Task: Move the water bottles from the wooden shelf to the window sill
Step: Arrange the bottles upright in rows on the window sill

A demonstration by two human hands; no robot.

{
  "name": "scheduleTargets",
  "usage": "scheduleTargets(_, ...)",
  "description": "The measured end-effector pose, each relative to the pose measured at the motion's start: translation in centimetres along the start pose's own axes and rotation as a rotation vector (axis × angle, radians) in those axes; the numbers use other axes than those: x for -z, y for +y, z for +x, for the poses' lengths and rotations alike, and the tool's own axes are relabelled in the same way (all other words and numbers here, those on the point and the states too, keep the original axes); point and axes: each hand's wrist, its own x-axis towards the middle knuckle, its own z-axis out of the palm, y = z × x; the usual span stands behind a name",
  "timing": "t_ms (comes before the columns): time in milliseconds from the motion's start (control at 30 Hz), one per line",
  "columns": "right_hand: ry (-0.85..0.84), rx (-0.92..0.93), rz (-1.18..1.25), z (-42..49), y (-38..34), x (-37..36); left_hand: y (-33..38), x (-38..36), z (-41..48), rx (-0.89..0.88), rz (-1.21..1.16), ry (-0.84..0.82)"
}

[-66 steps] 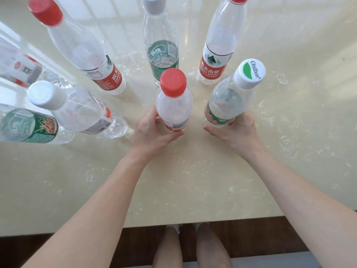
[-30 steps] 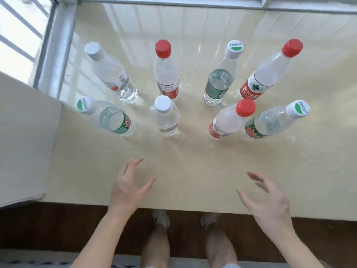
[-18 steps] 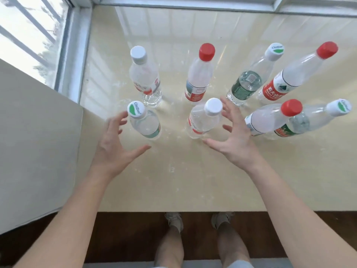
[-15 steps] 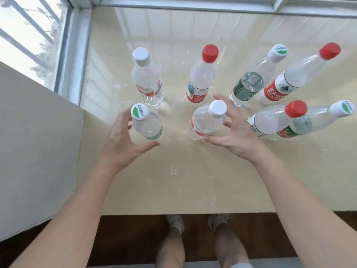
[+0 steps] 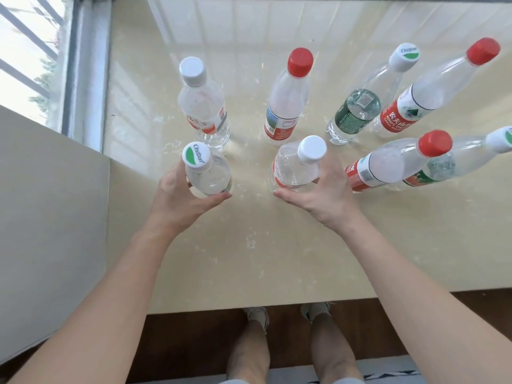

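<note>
Several clear water bottles stand on the cream stone window sill (image 5: 277, 245). My left hand (image 5: 177, 198) grips the near-left bottle with a green-and-white cap (image 5: 206, 173). My right hand (image 5: 324, 192) grips the plain white-capped bottle (image 5: 296, 167) beside it. Behind them stand a white-capped bottle (image 5: 203, 106), a red-capped bottle (image 5: 288, 98), a green-labelled bottle (image 5: 363, 103) and a red-labelled bottle (image 5: 432, 92). At the right are a red-capped bottle (image 5: 393, 162) and a green-labelled one (image 5: 465, 159), partly cut off by the frame edge.
A beige wall block (image 5: 50, 231) stands at the left edge of the sill. The window frame (image 5: 86, 65) runs along the left and back. Dark wooden floor (image 5: 194, 342) and my feet lie below the sill's front edge.
After letting go of two bottles on the right, both hands drew back, then moved to the two near-left bottles and closed round them.
</note>
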Motion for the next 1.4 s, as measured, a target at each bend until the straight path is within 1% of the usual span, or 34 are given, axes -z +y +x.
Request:
scheduleTargets(67, 0.099, 0.002, -0.003, -0.6, -0.4, -0.8, -0.2, -0.1, -0.1, 0.005, 0.007, 0.007)
scheduleTargets(133, 0.121, -0.02, 0.042, -0.7, -0.6, -1.1, -0.3, -0.2, -0.1, 0.014, -0.001, 0.007)
scheduleTargets(200, 0.061, -0.05, 0.09, -0.4, -0.6, -0.4, -0.3, -0.1, -0.1, 0.021, -0.015, -0.002)
scheduleTargets(300, -0.097, -0.09, 0.083, 0.3, -0.1, 0.8, -0.5, -0.1, -0.1, 0.007, -0.037, -0.016)
scheduleTargets(367, -0.15, -0.131, 0.086, 0.7, 0.4, 0.7, -0.7, -0.2, -0.1, 0.011, -0.038, -0.024)
scheduleTargets(567, -0.124, -0.176, 0.071, 1.2, 1.8, -0.2, -1.7, -0.9, 0.2, 0.035, -0.045, -0.046)
scheduleTargets(733, -0.282, -0.231, 0.051, 2.4, 1.9, 1.4, -1.9, -0.7, 0.6, 0.018, -0.062, -0.068)
scheduleTargets(800, -0.317, -0.24, 0.051, 2.4, 1.7, 1.7, -1.7, -0.9, 0.5, 0.008, -0.052, -0.075)
scheduleTargets(933, -0.345, -0.247, 0.031, 2.1, 1.2, 1.5, -1.7, -1.4, 0.2, -0.011, -0.045, -0.107)
scheduleTargets(1067, -0.364, -0.251, 0.032, 1.8, 1.2, 1.3, -1.8, -1.4, 0.2, -0.029, -0.039, -0.098)
scheduleTargets(1267, -0.378, -0.286, -0.044, 1.0, 2.2, 0.6, -1.8, -1.4, 0.2, -0.029, 0.0, -0.1)
scheduleTargets(1400, -0.471, -0.345, -0.033, 0.2, 3.2, 0.6, -1.8, -1.1, 0.0, 0.003, 0.029, -0.146)
